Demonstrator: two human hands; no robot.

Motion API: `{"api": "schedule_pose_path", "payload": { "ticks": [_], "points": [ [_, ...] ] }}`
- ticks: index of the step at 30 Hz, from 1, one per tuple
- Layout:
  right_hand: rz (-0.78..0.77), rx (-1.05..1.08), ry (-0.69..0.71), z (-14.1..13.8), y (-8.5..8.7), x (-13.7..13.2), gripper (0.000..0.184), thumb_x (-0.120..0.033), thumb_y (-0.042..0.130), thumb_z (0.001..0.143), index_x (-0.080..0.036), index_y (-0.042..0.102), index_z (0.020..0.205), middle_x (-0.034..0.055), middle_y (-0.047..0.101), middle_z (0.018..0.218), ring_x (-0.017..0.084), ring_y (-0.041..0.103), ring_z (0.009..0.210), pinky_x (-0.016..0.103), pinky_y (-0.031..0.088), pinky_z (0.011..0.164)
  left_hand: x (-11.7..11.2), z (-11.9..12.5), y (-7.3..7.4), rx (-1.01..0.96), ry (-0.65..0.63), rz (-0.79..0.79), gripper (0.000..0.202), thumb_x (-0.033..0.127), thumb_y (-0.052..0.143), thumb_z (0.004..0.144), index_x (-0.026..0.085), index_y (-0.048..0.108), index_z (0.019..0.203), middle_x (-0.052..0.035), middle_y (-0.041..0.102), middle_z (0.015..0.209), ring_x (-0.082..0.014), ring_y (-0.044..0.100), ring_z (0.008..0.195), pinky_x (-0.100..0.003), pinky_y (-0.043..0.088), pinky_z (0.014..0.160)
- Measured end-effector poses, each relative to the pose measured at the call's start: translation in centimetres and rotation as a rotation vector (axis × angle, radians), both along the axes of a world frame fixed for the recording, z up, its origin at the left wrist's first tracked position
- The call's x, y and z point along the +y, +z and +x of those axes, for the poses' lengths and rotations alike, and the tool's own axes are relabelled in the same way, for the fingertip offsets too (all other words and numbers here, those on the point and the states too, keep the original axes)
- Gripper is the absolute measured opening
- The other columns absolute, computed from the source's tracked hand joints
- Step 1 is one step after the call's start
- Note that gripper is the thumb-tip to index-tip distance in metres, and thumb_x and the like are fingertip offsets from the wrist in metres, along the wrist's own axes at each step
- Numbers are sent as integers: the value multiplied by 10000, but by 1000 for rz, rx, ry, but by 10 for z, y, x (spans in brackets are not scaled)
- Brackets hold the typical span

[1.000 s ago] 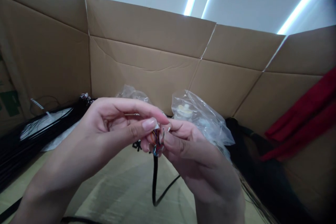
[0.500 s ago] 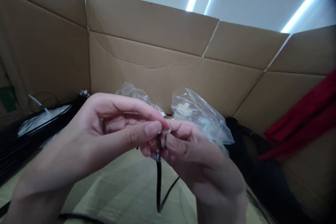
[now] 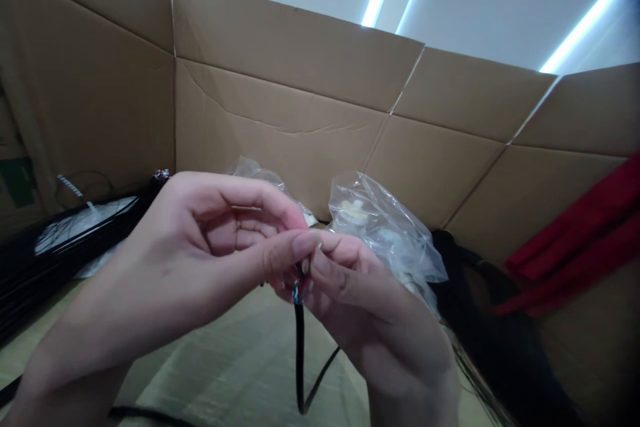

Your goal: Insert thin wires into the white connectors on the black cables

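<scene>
A black cable (image 3: 300, 353) hangs in a loop below my hands, its stripped end turned up between them. Thin coloured wires (image 3: 297, 292), blue and white among them, come out of the black jacket. My left hand (image 3: 240, 240) pinches at the wire ends with thumb and forefinger. Against it, my right hand (image 3: 345, 273) grips the wires just beside the left thumb tip. The fingertips of both hands meet and cover whatever small part lies between them.
Clear plastic bags (image 3: 390, 220) with pale parts stand behind my hands. Bundled black cables (image 3: 30, 280) lie at left, and more dark cables (image 3: 480, 307) at right. Cardboard walls (image 3: 280, 80) surround the table (image 3: 240, 360); red cloth (image 3: 575, 233) hangs at right.
My left thumb has moved slightly right, over the wire ends, and the gap between the two hands' fingertips has narrowed. A small clear piece seen there before is now covered.
</scene>
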State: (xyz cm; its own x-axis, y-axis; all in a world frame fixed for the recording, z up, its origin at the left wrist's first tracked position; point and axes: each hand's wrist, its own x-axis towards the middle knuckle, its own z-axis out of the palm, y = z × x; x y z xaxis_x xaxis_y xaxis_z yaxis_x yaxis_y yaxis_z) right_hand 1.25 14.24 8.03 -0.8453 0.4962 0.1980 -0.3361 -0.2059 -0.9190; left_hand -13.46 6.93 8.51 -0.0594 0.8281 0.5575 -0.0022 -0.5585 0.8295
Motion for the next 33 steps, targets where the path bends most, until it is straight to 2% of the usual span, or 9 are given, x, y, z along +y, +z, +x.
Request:
{"api": "schedule_pose_path", "payload": {
  "ticks": [6, 12, 15, 17, 21, 26, 28, 31, 33],
  "points": [
    [338, 60, -458, 0, -3, -20, 67, -260, 747, 814, -218, 702, 788, 1, 697, 791, 138, 663, 794, 262, 529, 754, 2, -4, 3, 50, 77, 31, 90, 161, 716, 826, 241, 758, 823, 45, 697, 724, -59, 646, 660, -53, 531, 584],
    [948, 24, -1101, -3, -15, -38, 171, -113, 664, 827, -272, 601, 816, -31, 674, 738, 129, 639, 682, 256, 493, 597, 3, 1, 4, -25, 42, -8, 58, 165, 772, 767, 217, 746, 766, 33, 669, 703, -53, 609, 622, -51, 512, 549],
    [1159, 12, -1221, 0, -21, -39, 262, -57, 669, 781, -295, 605, 868, -30, 688, 770, 146, 630, 687, 279, 475, 607, 2, 5, 2, -1, 88, -3, 57, 188, 762, 779, 227, 741, 743, 32, 635, 667, -41, 576, 594, -41, 487, 533],
    [1197, -10, -1195, 3, -25, -38, 266, -54, 642, 800, -302, 630, 894, -15, 701, 806, 171, 636, 731, 308, 481, 659, 1, 6, 1, 22, 106, 19, 62, 191, 758, 783, 244, 743, 753, 29, 644, 679, -50, 588, 605, -52, 494, 540],
    [1080, -58, -1171, 3, -28, -40, 244, -66, 586, 838, -296, 660, 876, 13, 701, 817, 203, 617, 750, 362, 477, 716, 2, 8, 1, 47, 118, 48, 79, 200, 724, 821, 259, 756, 778, 20, 681, 719, -70, 634, 625, -80, 525, 560],
    [953, 19, -1150, -1, -16, -39, 169, -98, 663, 796, -262, 630, 777, -7, 681, 738, 158, 608, 680, 313, 478, 654, 2, 6, -3, 120, 216, 121, 105, 184, 732, 816, 285, 746, 789, 30, 665, 739, -75, 604, 614, -107, 507, 540],
    [788, 53, -952, 0, -8, -33, 107, -152, 672, 826, -245, 637, 785, -6, 694, 762, 152, 641, 727, 300, 503, 687, 2, 3, -4, 125, 213, 135, 115, 184, 713, 837, 291, 741, 803, 30, 655, 753, -72, 592, 635, -105, 496, 550],
    [382, 71, -428, 3, 1, -21, 73, -261, 703, 840, -208, 674, 797, 23, 731, 823, 170, 691, 841, 301, 534, 787, 3, -2, -2, 126, 95, 120, 100, 196, 691, 859, 274, 737, 817, 20, 639, 742, -73, 574, 642, -113, 496, 574],
    [127, 92, -179, 4, 3, -15, 106, -280, 752, 797, -190, 696, 788, 31, 735, 827, 170, 697, 871, 298, 534, 839, 5, -6, 0, 120, 16, 112, 94, 204, 685, 866, 267, 736, 819, 14, 635, 748, -72, 553, 624, -131, 492, 570]
  ]
}}
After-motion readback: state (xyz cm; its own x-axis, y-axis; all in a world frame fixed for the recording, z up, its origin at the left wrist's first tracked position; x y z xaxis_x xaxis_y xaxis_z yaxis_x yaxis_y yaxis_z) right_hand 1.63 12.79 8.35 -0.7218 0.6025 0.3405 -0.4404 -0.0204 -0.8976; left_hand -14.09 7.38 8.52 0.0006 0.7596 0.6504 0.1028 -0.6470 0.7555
